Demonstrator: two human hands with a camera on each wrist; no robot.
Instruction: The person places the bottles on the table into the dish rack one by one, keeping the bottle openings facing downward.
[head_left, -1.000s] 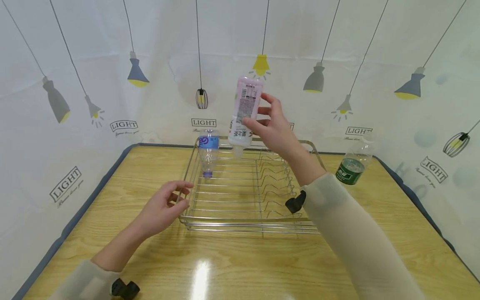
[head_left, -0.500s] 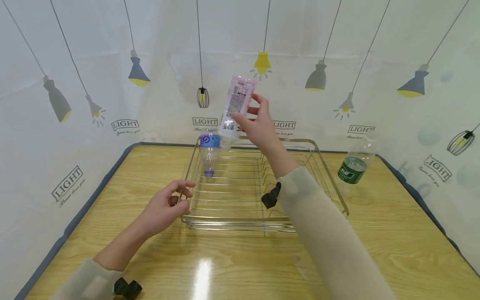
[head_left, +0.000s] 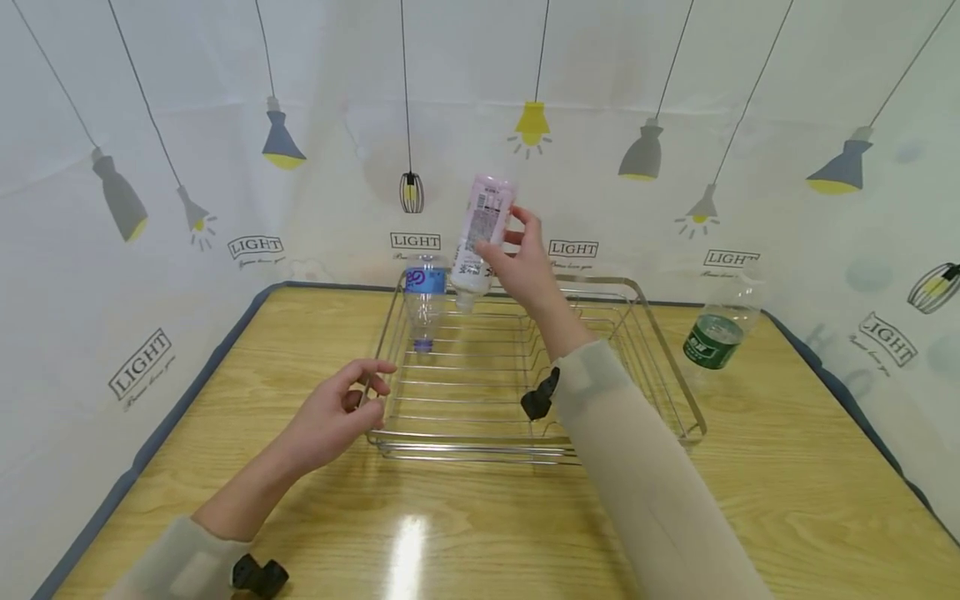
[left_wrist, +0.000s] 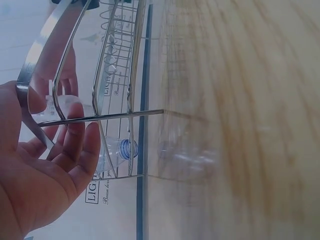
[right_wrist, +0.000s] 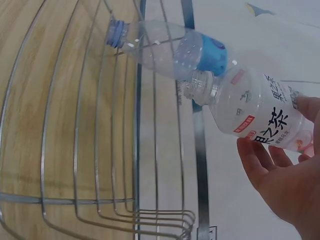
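My right hand (head_left: pixel 522 262) holds a plastic tea bottle (head_left: pixel 483 229) upside down, thumb on one side and fingers on the other. Its bare threaded neck (right_wrist: pixel 197 87) points down over the back of a wire dish rack (head_left: pixel 457 437). My left hand (head_left: pixel 330 417) is at the rack's front left corner, its fingers (left_wrist: pixel 75 135) loosely curled around the metal rim. Inside the rack's back left corner a clear bottle with a blue label (head_left: pixel 426 283) stands inverted on its purple cap. In the right wrist view the tea bottle's neck overlaps this bottle's base.
A clear bottle with a green label (head_left: pixel 712 340) stands on the wooden table (head_left: pixel 487 533) to the right of the rack. Wavy wire dividers (head_left: pixel 534 358) run along the rack's right part, partly behind my right sleeve. A printed cloth (head_left: pixel 345 167) hangs at the back.
My right hand has moved the tea bottle left, then lowered it slightly toward the rack, its tilt changing along the way. My left hand stays at the rack's corner.
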